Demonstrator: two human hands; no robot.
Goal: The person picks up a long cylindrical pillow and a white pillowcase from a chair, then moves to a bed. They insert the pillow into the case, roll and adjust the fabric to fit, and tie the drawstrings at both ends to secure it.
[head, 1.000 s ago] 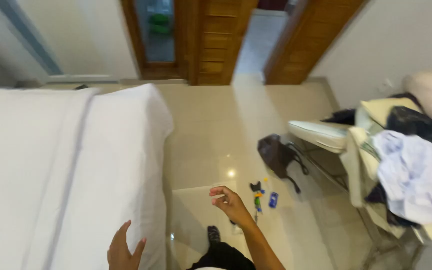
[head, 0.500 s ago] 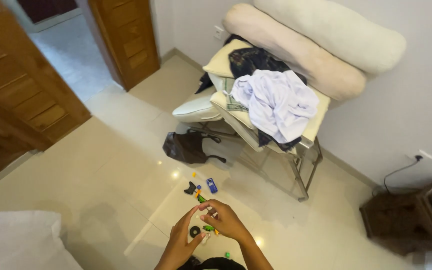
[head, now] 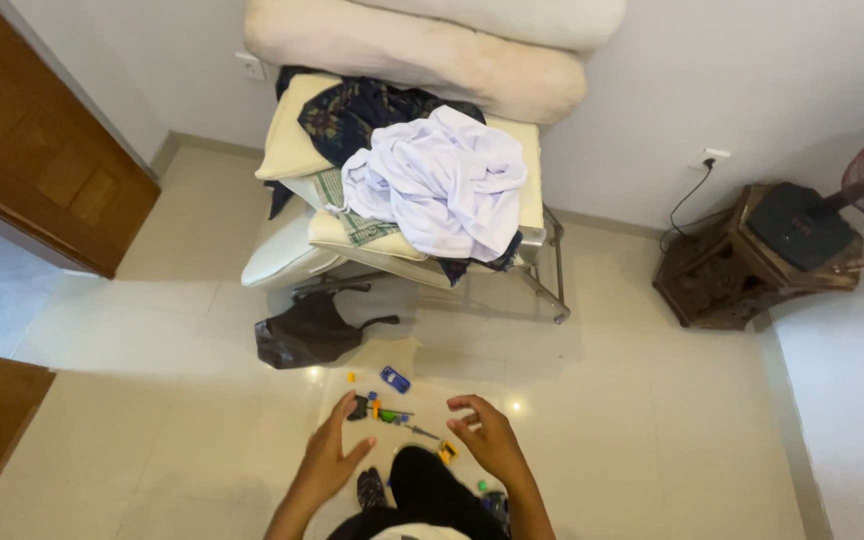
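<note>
My left hand (head: 331, 455) hangs low in the head view, fingers spread and holding nothing. My right hand (head: 487, 437) is beside it with curled fingers apart, also holding nothing. Below and between them, on the pale tiled floor (head: 632, 400), lie several small toys: a blue toy car (head: 394, 379), a green and orange piece (head: 384, 413), a dark piece (head: 357, 407) and a small yellow piece (head: 446, 451). My dark-clothed legs (head: 422, 490) show at the bottom edge.
A metal-framed chair (head: 552, 290) piled with cushions, a white shirt (head: 442, 180) and dark clothes stands against the wall. A dark bag (head: 307, 335) lies on the floor before it. A carved wooden stand (head: 742, 265) is at right, wooden doors (head: 42, 160) at left.
The view has swung from the white bed and doorway round to the chair. My hands, held together half a second ago, have moved apart.
</note>
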